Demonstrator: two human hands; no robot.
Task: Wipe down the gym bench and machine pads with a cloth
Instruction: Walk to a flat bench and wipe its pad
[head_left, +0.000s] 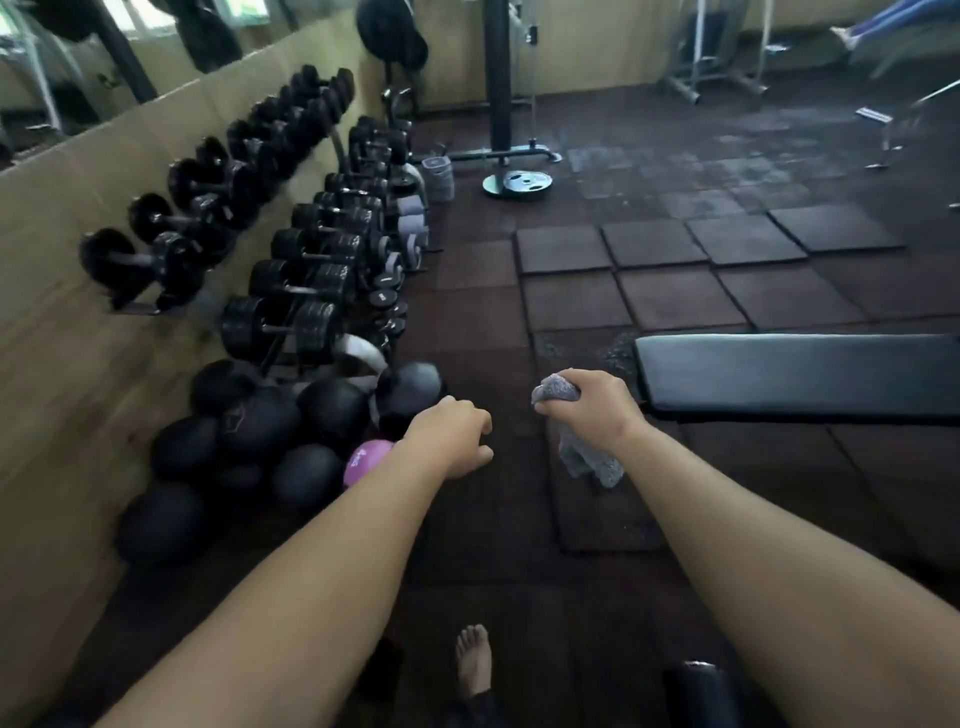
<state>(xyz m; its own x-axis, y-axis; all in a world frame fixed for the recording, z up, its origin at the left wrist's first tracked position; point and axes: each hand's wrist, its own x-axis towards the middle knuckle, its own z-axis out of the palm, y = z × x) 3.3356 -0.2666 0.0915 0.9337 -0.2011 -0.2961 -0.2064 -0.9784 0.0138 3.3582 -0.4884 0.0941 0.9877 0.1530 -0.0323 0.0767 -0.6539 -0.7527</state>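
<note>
Head view: you have two hands out in front. Your right hand (592, 410) is clenched round one cloth (589, 460). Your left hand (452, 441) is curled into a loose fist and holds nothing.

The cloth is grey, fuzzy and bunched up. One wad sticks out above your knuckles and the rest hangs crumpled below the fist, over the floor (493, 322). It sits just left of the near end of the bench (800, 374) and is not on the pad.

There is one bench, a flat black pad with a dull sheen, running off to the right edge.

One bare foot (474, 657) shows at the bottom, on dark square rubber floor tiles.

On the left, dumbbells (280, 325) stand in two rows, one on the wall and one on a lower rack. They are too blurred and overlapped for you to count exactly.

Below them is a pile of about eight dark balls (260, 421), plus one pink ball (366, 460) just beside your left wrist.

One weight plate (519, 183) lies flat on the floor farther back, near a black upright post (497, 73).
</note>
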